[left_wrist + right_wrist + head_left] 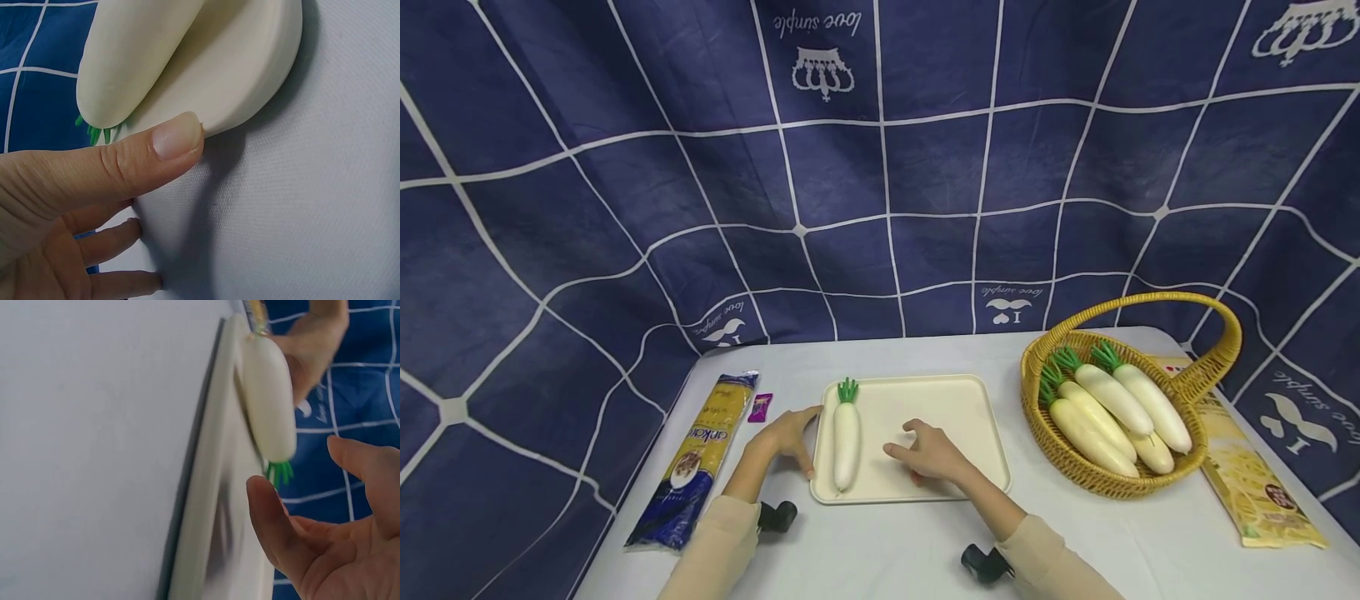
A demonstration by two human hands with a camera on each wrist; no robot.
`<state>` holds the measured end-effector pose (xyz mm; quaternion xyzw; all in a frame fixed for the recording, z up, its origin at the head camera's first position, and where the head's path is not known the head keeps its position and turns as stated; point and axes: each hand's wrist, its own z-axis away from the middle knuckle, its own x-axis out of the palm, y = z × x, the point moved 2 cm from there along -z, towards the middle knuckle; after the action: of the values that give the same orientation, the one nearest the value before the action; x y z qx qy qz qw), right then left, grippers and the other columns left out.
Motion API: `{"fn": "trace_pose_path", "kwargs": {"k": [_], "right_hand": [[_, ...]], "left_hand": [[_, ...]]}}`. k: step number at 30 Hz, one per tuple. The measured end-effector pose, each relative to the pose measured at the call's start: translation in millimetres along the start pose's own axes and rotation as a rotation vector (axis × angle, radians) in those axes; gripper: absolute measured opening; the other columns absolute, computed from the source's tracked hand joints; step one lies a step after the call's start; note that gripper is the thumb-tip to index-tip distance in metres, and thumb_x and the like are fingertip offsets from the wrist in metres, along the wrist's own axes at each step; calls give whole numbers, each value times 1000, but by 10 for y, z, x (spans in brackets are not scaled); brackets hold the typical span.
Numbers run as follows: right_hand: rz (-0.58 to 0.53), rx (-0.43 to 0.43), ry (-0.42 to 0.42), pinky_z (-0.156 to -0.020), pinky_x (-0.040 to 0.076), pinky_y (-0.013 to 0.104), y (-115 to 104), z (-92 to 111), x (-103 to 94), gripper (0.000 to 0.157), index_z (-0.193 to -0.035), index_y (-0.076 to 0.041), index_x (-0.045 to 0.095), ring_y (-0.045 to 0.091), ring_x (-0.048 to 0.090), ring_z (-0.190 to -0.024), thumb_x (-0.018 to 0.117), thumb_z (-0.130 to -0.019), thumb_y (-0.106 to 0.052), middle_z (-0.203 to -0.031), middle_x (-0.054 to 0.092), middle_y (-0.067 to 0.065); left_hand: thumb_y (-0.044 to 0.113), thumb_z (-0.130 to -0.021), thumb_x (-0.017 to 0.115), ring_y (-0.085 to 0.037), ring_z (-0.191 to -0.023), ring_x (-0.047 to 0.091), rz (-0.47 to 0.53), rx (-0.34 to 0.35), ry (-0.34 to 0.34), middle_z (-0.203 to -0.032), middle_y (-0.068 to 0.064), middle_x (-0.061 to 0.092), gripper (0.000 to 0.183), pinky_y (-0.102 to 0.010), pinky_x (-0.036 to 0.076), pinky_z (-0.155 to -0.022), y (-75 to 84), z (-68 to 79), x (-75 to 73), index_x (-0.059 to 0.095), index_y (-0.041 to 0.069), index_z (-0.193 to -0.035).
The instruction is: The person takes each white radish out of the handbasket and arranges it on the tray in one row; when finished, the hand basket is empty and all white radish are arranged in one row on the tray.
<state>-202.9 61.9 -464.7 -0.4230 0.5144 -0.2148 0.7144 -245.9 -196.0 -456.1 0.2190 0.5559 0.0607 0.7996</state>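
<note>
A white radish (846,446) with a green top lies upright along the left side of a cream tray (925,392). My left hand (788,435) is at the tray's left edge, fingers spread, thumb by the rim; in the left wrist view the thumb (178,137) overlaps the rim near the radish's tip. Over the middle of the tray hovers my right hand (928,454), its fingers loosely bent and holding nothing. The right wrist view shows the same radish (269,400) beyond my right thumb and fingers, apart from them.
At the right stands a wicker basket (1052,450) with a tall handle, holding several white radishes (1116,396). A yellow pasta bag (1255,479) lies beyond it. On the left are a blue and yellow pasta packet (696,458) and a small purple wrapper (760,407).
</note>
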Motion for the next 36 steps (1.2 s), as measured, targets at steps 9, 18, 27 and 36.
{"fn": "trace_pose_path", "kwargs": {"k": [9,18,27,36], "right_hand": [[10,-112,-42,-54,49,24,150,327,-355,65,-130,12,43,22,64,-61,64,-87,-32,-78,62,5],[-64,-176,-22,-53,54,25,371,694,-753,63,-132,13,39,26,66,-67,65,-88,-24,-87,61,8],[-62,-217,150,-58,56,25,501,1077,-1072,57,-131,12,41,16,64,-69,66,-87,-14,-88,63,8],[-5,-321,298,-54,54,24,513,1270,-1336,47,-125,10,47,6,63,-68,66,-83,0,-85,66,8]], "left_hand": [[12,-41,93,-46,-125,42,1,3,-2,-133,-26,49,111,-59,36,-103,11,9,-1,42,3,-139],[14,-42,93,-44,-126,42,7,3,-11,-135,-25,48,111,-57,35,-105,10,-8,11,41,1,-140],[15,-40,93,-45,-126,42,17,-12,-8,-135,-25,48,113,-58,35,-104,1,-9,10,41,2,-140],[14,-40,94,-44,-125,43,17,-2,1,-134,-24,49,113,-57,36,-104,-9,-16,18,42,2,-139]]}}
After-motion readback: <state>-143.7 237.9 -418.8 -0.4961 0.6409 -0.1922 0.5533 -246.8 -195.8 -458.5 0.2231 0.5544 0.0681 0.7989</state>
